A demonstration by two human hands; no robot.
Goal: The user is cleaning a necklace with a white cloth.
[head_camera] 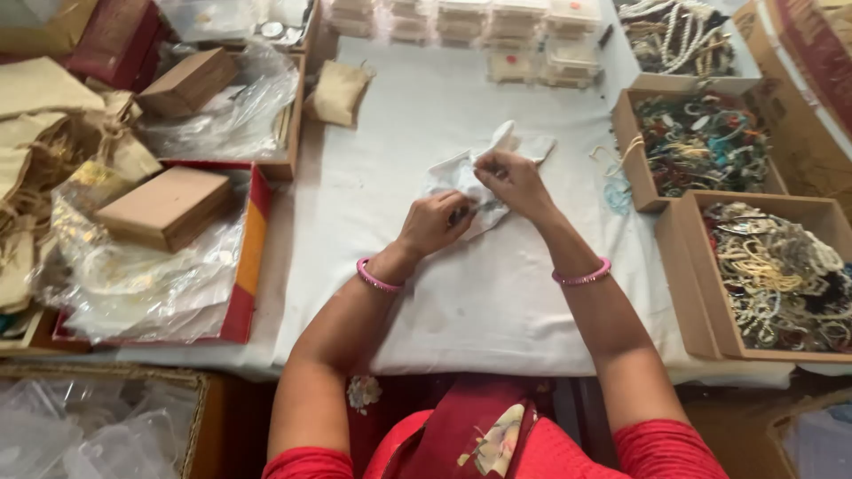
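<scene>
Head view: both hands meet over the middle of the table (399,293), which is covered in white. Left hand (432,223) is curled nearly closed, fingers (457,211) folded in on the lower part of a white cloth (461,173); something small may sit inside the grip, too small to tell. Right hand (515,180) is just beside it, touching the same cloth, fingertips (486,167) pinched tight on a fold near its centre. Cloth lies crumpled on the table, its upper corner sticking out toward the far edge. Pink bangle (380,279) on the left wrist, another bangle (582,277) on the right.

Along the right edge: two open cardboard boxes (683,266) heaped with mixed bead jewellery. Far edge: a row of small clear cases (461,22). Small tan pouch (339,91) near the far left corner. Left of the table: a red tray (244,275) with crinkled plastic and a flat wooden box (166,206) on it, well apart from the hands.
</scene>
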